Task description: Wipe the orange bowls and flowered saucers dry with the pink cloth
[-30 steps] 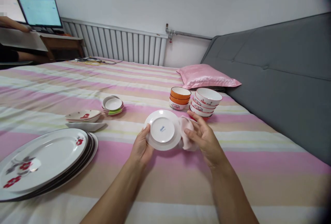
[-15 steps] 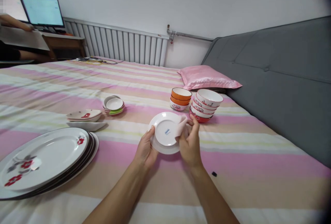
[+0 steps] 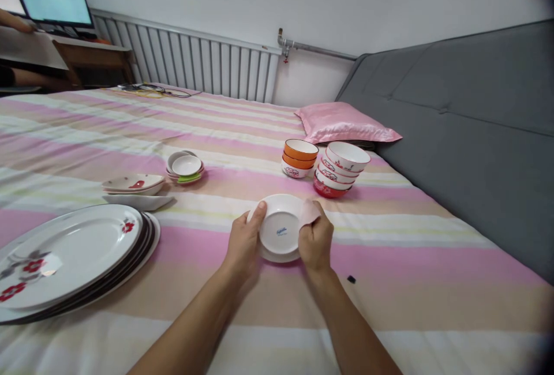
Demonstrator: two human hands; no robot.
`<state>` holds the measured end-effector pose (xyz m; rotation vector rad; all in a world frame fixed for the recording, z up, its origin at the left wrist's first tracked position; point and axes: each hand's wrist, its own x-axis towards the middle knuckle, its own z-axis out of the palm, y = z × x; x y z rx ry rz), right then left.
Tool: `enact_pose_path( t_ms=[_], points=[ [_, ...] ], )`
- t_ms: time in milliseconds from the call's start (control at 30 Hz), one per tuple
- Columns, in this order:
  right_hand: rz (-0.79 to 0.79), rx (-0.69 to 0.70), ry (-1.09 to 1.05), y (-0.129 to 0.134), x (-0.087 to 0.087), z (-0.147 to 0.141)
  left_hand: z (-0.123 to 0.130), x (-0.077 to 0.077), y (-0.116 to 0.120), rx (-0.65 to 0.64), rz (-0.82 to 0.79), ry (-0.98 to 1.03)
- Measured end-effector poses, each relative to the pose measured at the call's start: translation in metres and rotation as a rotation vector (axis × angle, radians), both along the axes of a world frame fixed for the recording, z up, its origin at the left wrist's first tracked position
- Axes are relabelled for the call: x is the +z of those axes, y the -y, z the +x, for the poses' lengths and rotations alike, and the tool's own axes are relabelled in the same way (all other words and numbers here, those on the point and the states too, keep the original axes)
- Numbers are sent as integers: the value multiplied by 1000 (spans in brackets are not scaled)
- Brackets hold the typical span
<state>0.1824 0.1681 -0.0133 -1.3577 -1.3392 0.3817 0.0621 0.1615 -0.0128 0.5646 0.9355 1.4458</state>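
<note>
A small white plate (image 3: 280, 233) is held up with its underside and blue maker's mark facing me. My left hand (image 3: 246, 242) grips its left rim, thumb on the underside. My right hand (image 3: 317, 241) is closed at the right rim around a pale pink cloth (image 3: 308, 212), which presses against the plate. Beyond the plate stand a stack of orange and white bowls (image 3: 299, 157) and a taller stack of white and red bowls (image 3: 341, 168). Large floral plates (image 3: 82, 254) lie piled at the left, partly cut off by the frame.
Boat-shaped dishes (image 3: 134, 184) and small round dishes (image 3: 186, 166) rest on the striped bedspread (image 3: 242, 127). A small black object (image 3: 351, 279) lies right of my right arm. Farther back are a pink pillow (image 3: 346, 122), cables (image 3: 156, 91), and a person's arm (image 3: 17, 21) at a desk.
My right hand has closed more tightly over the cloth and turned at the plate's right rim. The plate has tilted slightly. The camera view has dipped a little and shifted right.
</note>
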Motion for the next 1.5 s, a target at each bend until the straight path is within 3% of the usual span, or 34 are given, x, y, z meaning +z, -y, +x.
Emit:
enact_pose_path(
  t_ms=[133,333,433,700,933,1200,1500],
  points=[
    [-5,108,158,-1,1,8,-4,-2,2,-98,47,-181],
    [27,242,499,0,7,15,-8,-3,3,-226,55,-304],
    [26,324,543,3,10,15,-9,-2,2,-261,54,-327],
    [-62,477,230,1,13,18,-6,-2,4,-181,74,-143],
    [-46,409,-90,-2,4,10,-4,-2,-1,13,-15,175],
    [45,218,-130,-4,-10,-4,-2,7,0,82,-104,406],
    [69,278,-179,-4,-21,-14,-9,4,-8,168,-102,512]
  ],
)
